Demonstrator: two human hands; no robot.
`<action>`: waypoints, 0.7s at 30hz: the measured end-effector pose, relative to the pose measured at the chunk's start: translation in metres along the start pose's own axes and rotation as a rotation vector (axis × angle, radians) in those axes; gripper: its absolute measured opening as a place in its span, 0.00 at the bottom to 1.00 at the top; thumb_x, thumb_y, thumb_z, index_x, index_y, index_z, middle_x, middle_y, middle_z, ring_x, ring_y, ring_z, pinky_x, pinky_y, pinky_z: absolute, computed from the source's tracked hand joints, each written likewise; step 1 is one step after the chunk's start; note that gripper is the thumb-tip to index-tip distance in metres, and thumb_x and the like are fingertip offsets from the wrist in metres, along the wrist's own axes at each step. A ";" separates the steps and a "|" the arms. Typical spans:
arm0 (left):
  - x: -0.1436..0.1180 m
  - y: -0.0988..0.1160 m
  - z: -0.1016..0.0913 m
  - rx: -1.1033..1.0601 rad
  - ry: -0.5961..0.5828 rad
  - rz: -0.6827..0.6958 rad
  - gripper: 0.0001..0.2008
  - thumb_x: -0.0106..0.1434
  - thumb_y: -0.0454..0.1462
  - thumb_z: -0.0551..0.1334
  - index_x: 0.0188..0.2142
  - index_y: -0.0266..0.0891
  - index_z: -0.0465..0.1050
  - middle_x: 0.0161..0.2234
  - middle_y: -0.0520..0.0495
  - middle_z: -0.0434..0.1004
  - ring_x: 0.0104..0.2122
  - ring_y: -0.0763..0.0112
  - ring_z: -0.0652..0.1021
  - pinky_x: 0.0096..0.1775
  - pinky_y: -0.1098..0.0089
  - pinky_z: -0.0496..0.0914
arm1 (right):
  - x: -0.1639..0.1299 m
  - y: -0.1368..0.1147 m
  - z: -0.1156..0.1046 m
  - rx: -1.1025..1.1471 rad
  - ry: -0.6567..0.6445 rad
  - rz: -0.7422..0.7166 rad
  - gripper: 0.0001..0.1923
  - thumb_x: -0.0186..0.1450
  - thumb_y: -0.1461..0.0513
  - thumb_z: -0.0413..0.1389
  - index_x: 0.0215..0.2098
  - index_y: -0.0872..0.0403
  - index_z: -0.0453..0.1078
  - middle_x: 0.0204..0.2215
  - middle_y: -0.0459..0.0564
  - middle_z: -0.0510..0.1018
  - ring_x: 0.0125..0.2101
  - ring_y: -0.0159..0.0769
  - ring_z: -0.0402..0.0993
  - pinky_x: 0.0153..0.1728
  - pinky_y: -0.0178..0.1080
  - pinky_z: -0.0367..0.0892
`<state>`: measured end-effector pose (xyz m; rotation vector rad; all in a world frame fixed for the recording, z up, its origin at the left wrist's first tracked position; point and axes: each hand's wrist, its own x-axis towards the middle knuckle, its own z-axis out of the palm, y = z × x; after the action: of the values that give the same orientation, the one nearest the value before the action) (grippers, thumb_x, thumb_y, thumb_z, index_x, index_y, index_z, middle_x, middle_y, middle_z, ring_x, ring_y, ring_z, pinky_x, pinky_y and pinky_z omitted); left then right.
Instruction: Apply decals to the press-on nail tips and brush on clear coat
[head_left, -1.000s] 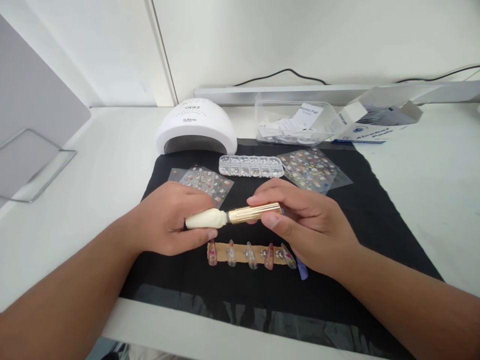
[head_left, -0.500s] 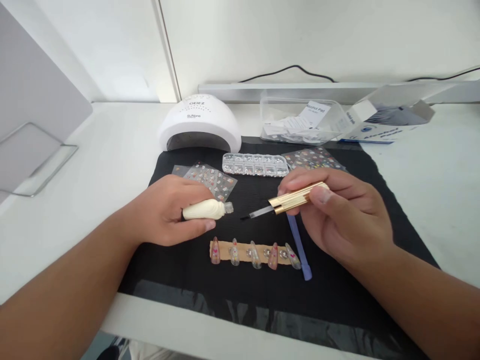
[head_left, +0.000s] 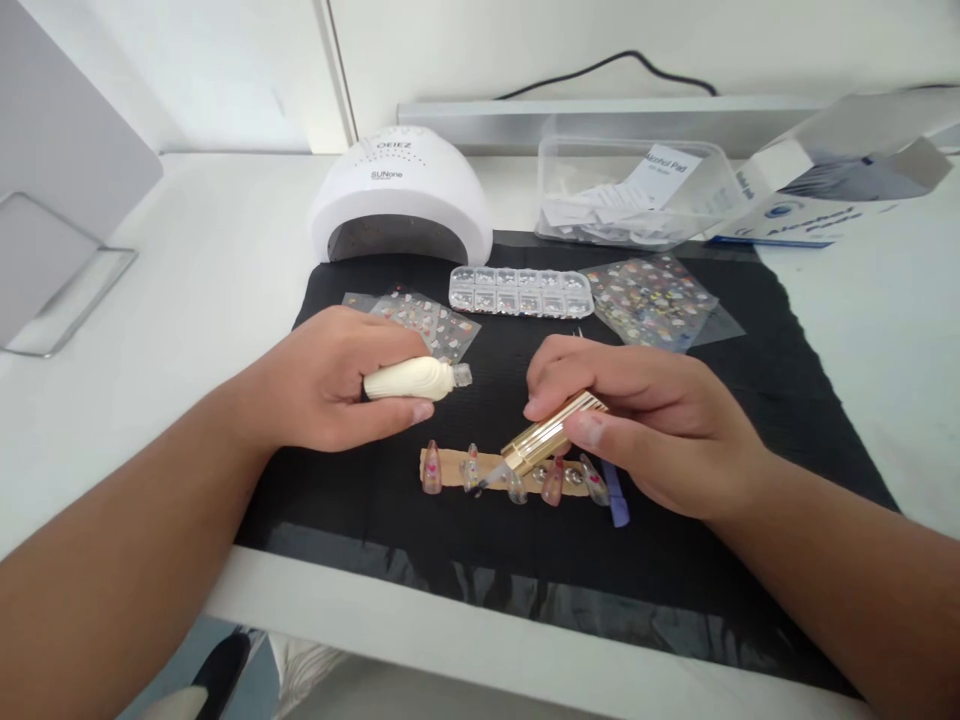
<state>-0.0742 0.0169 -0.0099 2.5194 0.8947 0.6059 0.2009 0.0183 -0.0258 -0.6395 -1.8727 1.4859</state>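
The left hand [head_left: 330, 390] is curled around a small cream bottle [head_left: 411, 379], ribbed and bulbous, lying on its side in the grip with its clear uncapped neck pointing toward the right; it hangs above the black mat [head_left: 750, 400], near the mat's left edge. The right hand [head_left: 645, 430] pinches a fluted gold brush cap [head_left: 553, 433] between thumb and fingertips, tilted down to the left; its thin brush tip sits at the strip of false nails [head_left: 510, 475], a tan band carrying pointed translucent tips with tiny decorations, lying toward the mat's front edge. A lilac stick [head_left: 618, 500] lies partly under the right hand; sticker sheets [head_left: 652, 300], a clear bead tray [head_left: 521, 291] and a white nail lamp [head_left: 401, 195] sit along the mat's far edge.
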 end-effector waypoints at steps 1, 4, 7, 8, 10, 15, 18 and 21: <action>0.000 0.000 0.000 0.001 -0.004 -0.004 0.14 0.66 0.38 0.61 0.26 0.41 0.59 0.20 0.57 0.58 0.20 0.74 0.62 0.24 0.71 0.56 | 0.001 0.000 0.000 -0.032 0.015 -0.005 0.07 0.68 0.59 0.60 0.35 0.52 0.78 0.28 0.47 0.77 0.23 0.30 0.77 0.20 0.32 0.71; -0.001 0.000 -0.001 -0.006 -0.017 -0.015 0.14 0.66 0.38 0.61 0.26 0.41 0.59 0.20 0.56 0.60 0.21 0.74 0.63 0.25 0.71 0.57 | 0.000 0.001 0.000 -0.058 0.076 0.016 0.08 0.67 0.58 0.61 0.32 0.53 0.78 0.27 0.47 0.75 0.22 0.30 0.75 0.20 0.32 0.70; -0.001 0.000 -0.001 -0.006 -0.036 -0.029 0.14 0.66 0.37 0.61 0.26 0.41 0.59 0.21 0.56 0.61 0.22 0.74 0.63 0.26 0.71 0.58 | -0.001 0.002 0.001 0.038 0.074 0.034 0.11 0.67 0.55 0.61 0.33 0.55 0.77 0.27 0.47 0.76 0.20 0.29 0.75 0.20 0.33 0.71; -0.001 0.000 -0.001 -0.006 -0.040 -0.029 0.14 0.66 0.37 0.61 0.26 0.41 0.59 0.21 0.56 0.61 0.22 0.74 0.63 0.26 0.71 0.58 | -0.001 0.002 0.001 0.071 0.068 0.036 0.12 0.67 0.55 0.61 0.33 0.55 0.77 0.27 0.47 0.76 0.19 0.29 0.75 0.20 0.33 0.72; -0.001 0.000 -0.001 -0.004 -0.040 -0.025 0.14 0.67 0.38 0.60 0.26 0.41 0.59 0.21 0.56 0.60 0.22 0.75 0.62 0.26 0.71 0.57 | 0.000 0.003 0.002 0.095 0.076 0.035 0.12 0.67 0.54 0.62 0.34 0.55 0.77 0.27 0.47 0.76 0.20 0.28 0.75 0.21 0.33 0.73; -0.001 0.000 -0.001 0.009 -0.036 -0.015 0.14 0.67 0.38 0.61 0.26 0.41 0.60 0.21 0.56 0.60 0.21 0.75 0.62 0.25 0.71 0.57 | 0.002 0.004 0.002 0.044 0.025 0.032 0.11 0.69 0.55 0.60 0.35 0.54 0.77 0.28 0.47 0.77 0.21 0.29 0.75 0.19 0.31 0.70; -0.001 0.000 0.000 0.015 -0.030 -0.010 0.14 0.67 0.38 0.61 0.26 0.41 0.60 0.21 0.56 0.60 0.21 0.74 0.62 0.25 0.70 0.56 | 0.001 0.005 0.001 0.009 0.044 0.032 0.10 0.68 0.56 0.59 0.34 0.53 0.77 0.28 0.47 0.75 0.21 0.29 0.74 0.18 0.32 0.69; -0.001 -0.001 0.000 0.005 -0.032 -0.013 0.14 0.67 0.39 0.61 0.26 0.41 0.60 0.21 0.55 0.62 0.21 0.74 0.64 0.25 0.70 0.57 | 0.002 0.006 -0.001 -0.024 0.068 0.025 0.09 0.68 0.57 0.59 0.33 0.53 0.78 0.26 0.46 0.74 0.21 0.28 0.72 0.19 0.32 0.67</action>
<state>-0.0756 0.0169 -0.0105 2.5185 0.9011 0.5581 0.2004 0.0218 -0.0309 -0.7183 -1.8392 1.4421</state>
